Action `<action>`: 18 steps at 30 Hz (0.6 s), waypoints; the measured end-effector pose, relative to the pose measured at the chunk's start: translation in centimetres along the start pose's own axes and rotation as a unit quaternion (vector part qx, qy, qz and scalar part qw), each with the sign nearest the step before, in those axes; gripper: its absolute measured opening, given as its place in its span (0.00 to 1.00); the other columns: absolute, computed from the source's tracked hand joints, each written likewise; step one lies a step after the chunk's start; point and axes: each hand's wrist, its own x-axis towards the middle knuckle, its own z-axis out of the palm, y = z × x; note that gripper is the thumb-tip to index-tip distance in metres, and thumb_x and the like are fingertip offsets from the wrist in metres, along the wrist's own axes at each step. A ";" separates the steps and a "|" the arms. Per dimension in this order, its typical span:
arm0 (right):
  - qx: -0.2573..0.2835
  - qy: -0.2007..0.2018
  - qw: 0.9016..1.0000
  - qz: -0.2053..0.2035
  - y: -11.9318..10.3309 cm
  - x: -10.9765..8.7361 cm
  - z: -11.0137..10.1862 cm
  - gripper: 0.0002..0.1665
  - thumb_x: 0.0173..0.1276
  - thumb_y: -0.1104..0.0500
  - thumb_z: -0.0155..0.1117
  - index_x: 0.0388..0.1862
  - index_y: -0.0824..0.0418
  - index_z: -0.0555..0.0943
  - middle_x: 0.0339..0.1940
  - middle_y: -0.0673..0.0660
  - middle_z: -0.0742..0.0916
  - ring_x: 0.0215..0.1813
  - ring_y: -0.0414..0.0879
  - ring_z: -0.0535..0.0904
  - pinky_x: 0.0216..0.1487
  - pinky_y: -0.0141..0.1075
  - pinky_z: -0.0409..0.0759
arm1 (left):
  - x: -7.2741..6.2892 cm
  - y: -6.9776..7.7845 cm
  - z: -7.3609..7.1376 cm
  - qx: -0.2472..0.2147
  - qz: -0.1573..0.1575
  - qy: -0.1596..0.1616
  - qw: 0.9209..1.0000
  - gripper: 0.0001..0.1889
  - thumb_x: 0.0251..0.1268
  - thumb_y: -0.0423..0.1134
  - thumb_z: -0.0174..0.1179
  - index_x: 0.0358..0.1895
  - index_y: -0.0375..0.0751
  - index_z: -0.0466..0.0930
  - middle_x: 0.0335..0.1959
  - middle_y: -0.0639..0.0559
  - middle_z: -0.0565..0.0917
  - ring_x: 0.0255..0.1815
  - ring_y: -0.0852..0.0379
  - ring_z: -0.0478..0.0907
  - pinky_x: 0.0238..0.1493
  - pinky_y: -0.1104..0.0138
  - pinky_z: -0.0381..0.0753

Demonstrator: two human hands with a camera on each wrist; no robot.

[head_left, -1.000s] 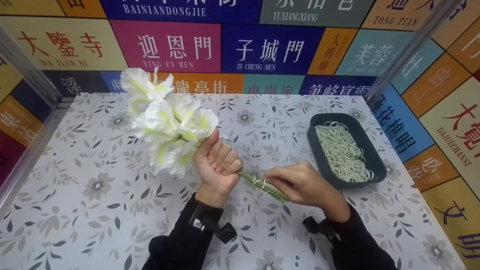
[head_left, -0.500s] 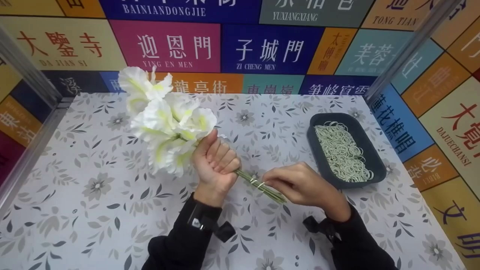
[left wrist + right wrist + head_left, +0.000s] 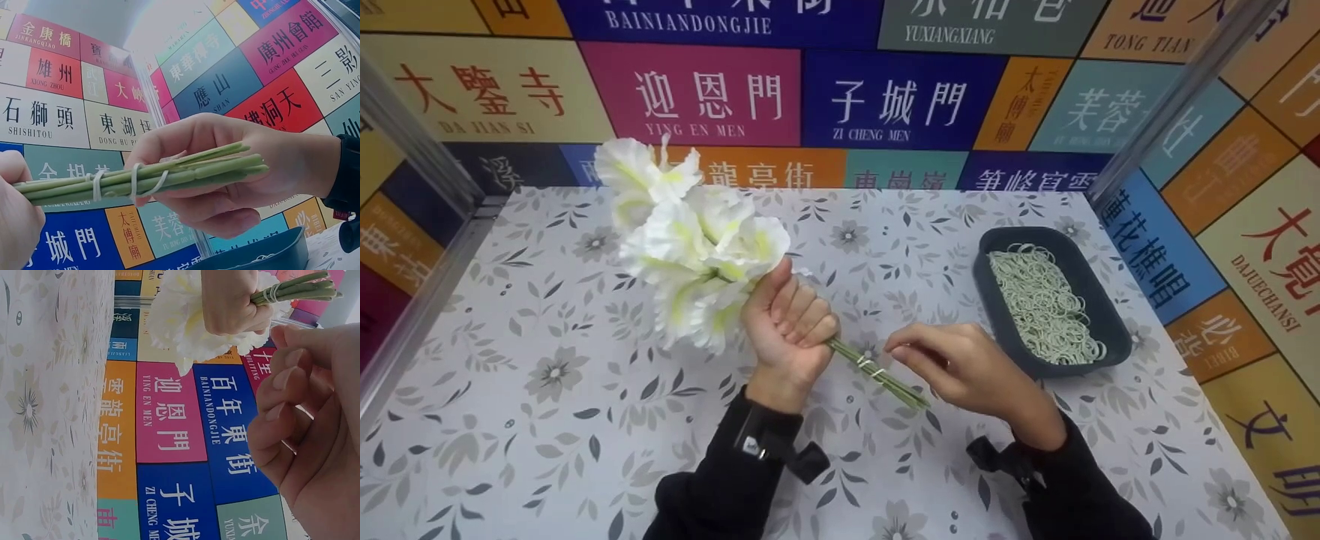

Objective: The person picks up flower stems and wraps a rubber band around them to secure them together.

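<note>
My left hand (image 3: 791, 330) grips a bunch of white and pale-yellow artificial flowers (image 3: 690, 240) by the stems, just under the blooms. The green stems (image 3: 208, 169) stick out below the fist and slant toward the right. A pale rubber band (image 3: 135, 180) loops round them, with turns lying side by side. Close to the stem ends, my right hand (image 3: 971, 367) is apart from the band. Its fingers are loosely bent, and in the right wrist view the right hand (image 3: 306, 416) holds nothing.
A dark grey tray (image 3: 1114, 315) full of pale rubber bands (image 3: 1042, 304) stands at the right of the table (image 3: 585, 450). The table has a floral cover. Panels with coloured lettering (image 3: 705, 97) rise at the back and sides.
My right fingers have let go of the rubber band and drawn slightly away from the stems. The band now sits against the stems. The left hand with the flowers has shifted slightly left.
</note>
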 end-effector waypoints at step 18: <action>-0.001 -0.098 0.956 0.277 -4.1 -0.1 1.7 0.30 0.84 0.42 0.42 0.75 0.56 0.69 0.34 0.44 0.85 0.25 0.34 0.79 0.38 0.37 0.82 | 0.0 -0.3 -0.7 0.042 0.049 -0.013 0.998 0.29 0.69 0.38 0.57 0.13 0.50 0.48 0.08 0.61 0.48 0.09 0.65 0.43 0.12 0.74 0.43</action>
